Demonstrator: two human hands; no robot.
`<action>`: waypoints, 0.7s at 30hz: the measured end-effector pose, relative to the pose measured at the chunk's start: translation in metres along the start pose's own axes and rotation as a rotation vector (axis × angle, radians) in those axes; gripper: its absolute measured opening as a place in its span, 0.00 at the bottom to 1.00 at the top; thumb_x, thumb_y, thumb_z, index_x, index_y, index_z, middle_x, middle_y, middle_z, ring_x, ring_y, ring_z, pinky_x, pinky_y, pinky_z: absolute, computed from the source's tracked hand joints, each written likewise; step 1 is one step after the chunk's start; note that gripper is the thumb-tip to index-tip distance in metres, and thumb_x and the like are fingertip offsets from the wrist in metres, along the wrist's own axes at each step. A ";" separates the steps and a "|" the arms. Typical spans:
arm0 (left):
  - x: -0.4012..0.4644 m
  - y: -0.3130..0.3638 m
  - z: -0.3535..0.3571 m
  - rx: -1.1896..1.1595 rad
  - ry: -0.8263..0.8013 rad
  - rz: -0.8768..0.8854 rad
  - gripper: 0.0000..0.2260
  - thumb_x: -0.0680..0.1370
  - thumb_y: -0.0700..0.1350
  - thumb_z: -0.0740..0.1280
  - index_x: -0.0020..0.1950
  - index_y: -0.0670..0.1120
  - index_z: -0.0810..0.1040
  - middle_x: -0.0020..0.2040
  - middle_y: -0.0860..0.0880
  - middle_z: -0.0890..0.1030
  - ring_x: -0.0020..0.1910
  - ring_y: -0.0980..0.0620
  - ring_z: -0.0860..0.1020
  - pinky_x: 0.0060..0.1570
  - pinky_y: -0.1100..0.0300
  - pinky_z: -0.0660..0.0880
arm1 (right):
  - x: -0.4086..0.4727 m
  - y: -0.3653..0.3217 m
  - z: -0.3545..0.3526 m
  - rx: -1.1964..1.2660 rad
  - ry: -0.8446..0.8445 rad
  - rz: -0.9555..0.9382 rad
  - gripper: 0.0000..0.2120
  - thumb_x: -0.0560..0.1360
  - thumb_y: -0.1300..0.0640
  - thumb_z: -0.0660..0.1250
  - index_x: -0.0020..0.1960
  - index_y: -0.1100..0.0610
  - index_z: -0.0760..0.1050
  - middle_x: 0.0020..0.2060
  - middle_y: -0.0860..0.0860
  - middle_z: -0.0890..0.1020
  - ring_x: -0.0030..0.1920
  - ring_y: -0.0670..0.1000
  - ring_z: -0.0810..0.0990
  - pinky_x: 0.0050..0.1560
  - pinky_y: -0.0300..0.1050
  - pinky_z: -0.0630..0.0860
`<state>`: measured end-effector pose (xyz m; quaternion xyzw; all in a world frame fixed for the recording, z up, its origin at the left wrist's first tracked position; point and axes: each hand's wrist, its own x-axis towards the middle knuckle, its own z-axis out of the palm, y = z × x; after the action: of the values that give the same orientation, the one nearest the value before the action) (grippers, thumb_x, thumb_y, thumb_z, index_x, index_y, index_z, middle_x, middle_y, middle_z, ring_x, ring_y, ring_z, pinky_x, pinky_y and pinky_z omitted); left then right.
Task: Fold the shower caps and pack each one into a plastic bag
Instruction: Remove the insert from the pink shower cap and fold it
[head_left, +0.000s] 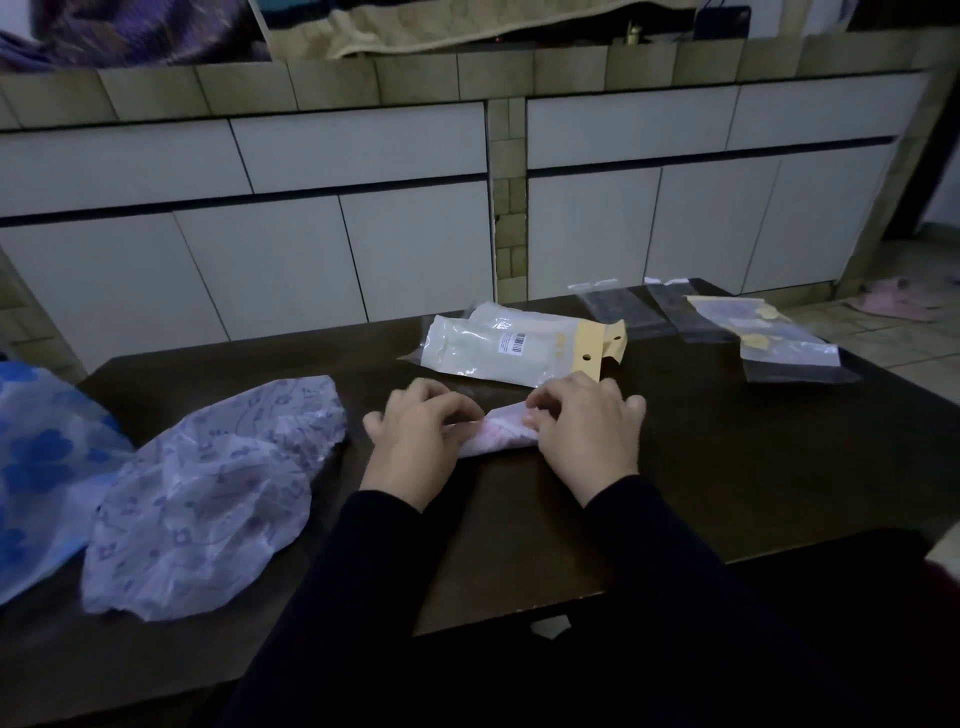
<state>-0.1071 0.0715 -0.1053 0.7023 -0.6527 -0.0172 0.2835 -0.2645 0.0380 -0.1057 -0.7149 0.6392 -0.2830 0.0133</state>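
On the dark table (727, 467), just in front of two packed bags (498, 351), the left hand (415, 441) and right hand (587, 431) pinch with curled fingers the ends of a pale pink shower cap (498, 434), folded into a narrow, crinkled strip.

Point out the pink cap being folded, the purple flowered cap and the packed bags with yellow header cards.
pink cap (501, 435): head view, folded middle.
purple flowered cap (208, 493): head view, crumpled centre.
packed bags (483, 353): head view, front bag's face.
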 end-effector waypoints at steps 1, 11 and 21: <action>0.000 0.002 0.000 0.011 -0.011 0.027 0.07 0.79 0.49 0.64 0.52 0.59 0.80 0.56 0.58 0.74 0.59 0.55 0.68 0.56 0.55 0.56 | 0.000 0.000 0.000 -0.003 0.001 -0.037 0.06 0.78 0.48 0.64 0.53 0.43 0.79 0.54 0.44 0.79 0.54 0.49 0.71 0.51 0.49 0.59; -0.006 0.003 0.000 0.115 -0.132 -0.007 0.20 0.73 0.63 0.67 0.62 0.58 0.78 0.59 0.56 0.75 0.62 0.55 0.69 0.63 0.52 0.58 | -0.002 0.014 -0.006 -0.022 -0.226 -0.068 0.15 0.81 0.42 0.55 0.55 0.43 0.80 0.53 0.45 0.78 0.58 0.51 0.71 0.52 0.51 0.58; -0.012 0.008 -0.001 0.129 -0.113 0.043 0.14 0.79 0.58 0.60 0.60 0.58 0.79 0.56 0.53 0.77 0.59 0.51 0.69 0.61 0.53 0.57 | -0.008 0.023 -0.009 -0.021 -0.202 -0.129 0.16 0.79 0.40 0.58 0.60 0.43 0.78 0.54 0.43 0.78 0.59 0.49 0.72 0.56 0.51 0.61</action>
<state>-0.1160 0.0833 -0.1047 0.7029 -0.6823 -0.0087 0.2009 -0.2889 0.0446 -0.1104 -0.7794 0.5904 -0.2031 0.0519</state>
